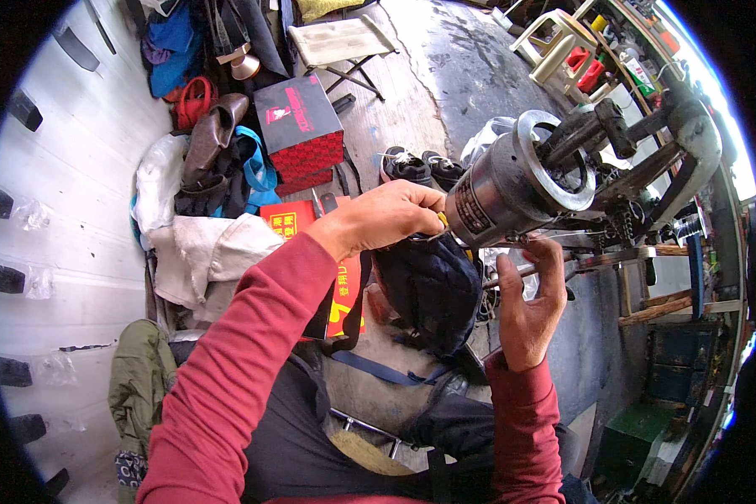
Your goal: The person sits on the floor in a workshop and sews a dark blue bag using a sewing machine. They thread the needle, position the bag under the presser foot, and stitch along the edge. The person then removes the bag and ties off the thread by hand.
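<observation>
A grey metal sewing machine head point(512, 189) with a round rim stands at the centre right. My left hand point(386, 217) reaches across to its lower left side, fingers pinched together at a small yellow bit by the needle area. My right hand point(529, 294) is raised under the machine, fingers up against its thin horizontal arm. A dark blue padded item point(433, 290) hangs beneath both hands. Whether the left fingers hold thread I cannot tell.
A red and black box point(301, 134) and piled shoes and bags point(218, 160) lie to the left. A pair of dark sneakers point(420, 168) sits on the floor beyond. A folding stool point(344, 42) and plastic stools point(563, 46) stand at the back.
</observation>
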Tool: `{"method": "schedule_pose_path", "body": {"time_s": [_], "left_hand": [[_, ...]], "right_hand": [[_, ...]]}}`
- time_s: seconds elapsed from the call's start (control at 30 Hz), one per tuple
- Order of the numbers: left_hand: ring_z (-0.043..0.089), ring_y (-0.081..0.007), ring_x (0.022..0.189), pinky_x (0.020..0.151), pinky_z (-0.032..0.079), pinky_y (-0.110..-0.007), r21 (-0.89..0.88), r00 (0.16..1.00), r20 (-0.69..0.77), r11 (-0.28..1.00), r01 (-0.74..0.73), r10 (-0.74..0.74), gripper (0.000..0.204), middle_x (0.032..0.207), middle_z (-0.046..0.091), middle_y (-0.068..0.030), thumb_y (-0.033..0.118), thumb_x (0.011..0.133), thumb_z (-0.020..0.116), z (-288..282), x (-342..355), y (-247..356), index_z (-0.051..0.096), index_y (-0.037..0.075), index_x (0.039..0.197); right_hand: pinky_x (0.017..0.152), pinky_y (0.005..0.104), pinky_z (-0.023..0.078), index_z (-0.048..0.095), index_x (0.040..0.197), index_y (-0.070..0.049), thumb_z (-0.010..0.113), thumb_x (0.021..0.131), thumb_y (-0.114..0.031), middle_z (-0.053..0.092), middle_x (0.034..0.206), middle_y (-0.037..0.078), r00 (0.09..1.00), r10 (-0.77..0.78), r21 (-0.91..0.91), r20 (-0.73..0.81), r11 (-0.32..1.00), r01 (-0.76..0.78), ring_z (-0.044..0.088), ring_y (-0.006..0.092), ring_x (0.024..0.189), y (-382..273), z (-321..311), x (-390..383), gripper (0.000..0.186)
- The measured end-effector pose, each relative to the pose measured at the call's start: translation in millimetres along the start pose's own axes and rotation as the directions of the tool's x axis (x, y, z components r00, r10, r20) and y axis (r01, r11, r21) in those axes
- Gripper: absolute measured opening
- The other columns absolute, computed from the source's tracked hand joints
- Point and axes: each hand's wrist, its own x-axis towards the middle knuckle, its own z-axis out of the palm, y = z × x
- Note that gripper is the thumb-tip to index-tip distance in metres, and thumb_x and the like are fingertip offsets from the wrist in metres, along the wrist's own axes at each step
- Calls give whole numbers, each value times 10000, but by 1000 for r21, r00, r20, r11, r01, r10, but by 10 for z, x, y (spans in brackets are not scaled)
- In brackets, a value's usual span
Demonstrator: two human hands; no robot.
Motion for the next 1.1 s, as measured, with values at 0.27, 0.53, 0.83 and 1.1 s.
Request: {"method": "schedule_pose_path", "body": {"time_s": [0.27, 0.53, 0.83, 1.1], "left_hand": [[492, -14, 719, 660, 394, -199, 9, 999, -4, 999, 46, -46, 249, 849, 634, 84, 47, 835, 630, 16, -29, 89, 755, 42, 1051], [513, -35, 726, 667, 406, -224, 170, 997, -15, 982, 80, -78, 254, 840, 629, 86, 84, 839, 627, 6, -41, 222, 761, 55, 1053], [501, -40, 698, 637, 402, -234, 240, 1000, 2, 970, 28, -29, 231, 795, 599, 85, 87, 835, 621, 26, -28, 243, 750, 63, 1025], [524, -52, 730, 658, 439, -251, 285, 999, 4, 958, 39, -42, 239, 823, 624, 47, 62, 835, 593, 24, -75, 288, 731, 45, 1029]], "right_hand": [[875, 386, 490, 639, 1097, 22, 751, 878, -147, 642, 998, 189, 979, -81, 85, 187, 994, 66, 635, 345, 947, 257, 77, 167, 299], [937, 384, 496, 698, 1057, 52, 708, 848, -67, 732, 1057, 171, 984, -88, 121, 156, 990, 69, 686, 284, 984, 852, 85, 530, 241], [929, 354, 508, 686, 1046, 54, 723, 809, -23, 724, 1057, 120, 1000, 16, 285, 14, 958, -20, 669, 208, 988, 1124, 108, 583, 252], [806, 548, 481, 678, 953, -2, 658, 842, -156, 673, 938, 230, 884, -466, -486, 31, 766, 421, 615, 473, 887, 1549, 122, 762, 191]]}}
